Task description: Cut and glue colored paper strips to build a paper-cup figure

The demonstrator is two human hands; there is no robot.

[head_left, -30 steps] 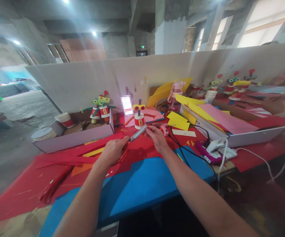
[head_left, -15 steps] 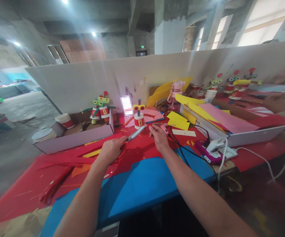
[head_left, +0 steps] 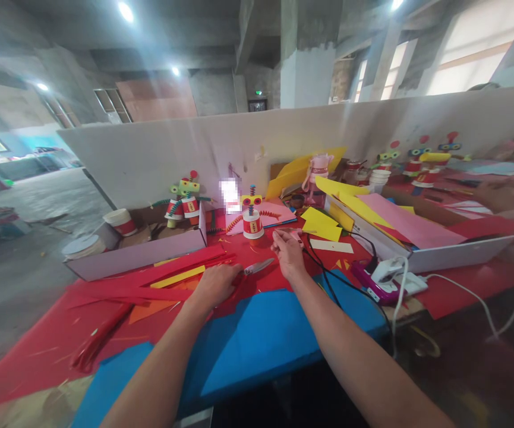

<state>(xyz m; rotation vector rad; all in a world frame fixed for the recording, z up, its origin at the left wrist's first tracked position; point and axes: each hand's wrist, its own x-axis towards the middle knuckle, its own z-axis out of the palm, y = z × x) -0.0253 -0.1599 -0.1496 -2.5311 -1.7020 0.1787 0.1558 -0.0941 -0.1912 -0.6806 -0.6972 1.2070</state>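
My left hand [head_left: 219, 284] is closed around the handles of a pair of scissors [head_left: 259, 267]. Its blades point right, low over the red sheet, with the tips a little below and left of my right hand. My right hand [head_left: 289, 254] has thumb and fingertips pinched together; whatever is between them is too small to make out. Just behind the hands stands a paper-cup robot figure [head_left: 252, 224] with yellow eyes, a coiled antenna and coiled orange-red arms. Red paper strips [head_left: 150, 282] lie left of my left hand.
An open box [head_left: 141, 255] at left holds cups, with more robot figures [head_left: 188, 205] behind. Yellow sheets [head_left: 321, 224], black cables and a purple power strip [head_left: 377, 284] lie right. A box of coloured paper [head_left: 453, 257] stands beyond. Blue material [head_left: 257, 333] covers the front edge.
My left hand has moved right and slightly down with the scissors, whose blades now lie lower and more level. My right hand stays nearly in place, still pinched. The view has shifted slightly.
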